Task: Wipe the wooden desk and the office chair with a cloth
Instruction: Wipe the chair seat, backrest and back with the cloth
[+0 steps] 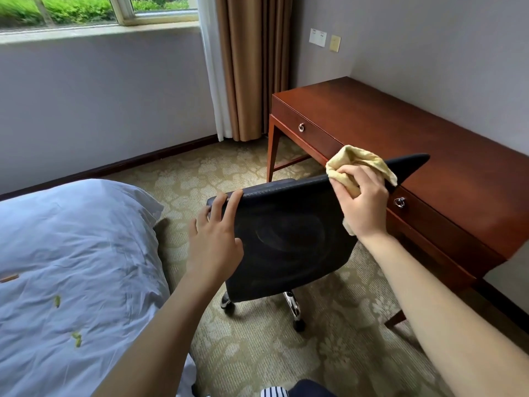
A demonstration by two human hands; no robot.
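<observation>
Head view: the chair [286,239] stood at the centre, its black back turned to the camera. The left hand [214,239], at 9 o'clock of that back, rested on its top corner, fingers spread and nearly straight. The right hand [363,202], at 1 o'clock, curled round the bunched yellow cloth [352,164] and pressed it onto the back's top edge. The desk [400,133] stood just beyond at 2 o'clock, against the wall. A bed [71,253] lay at 8 o'clock and a curtain [249,67] hung at 12.
</observation>
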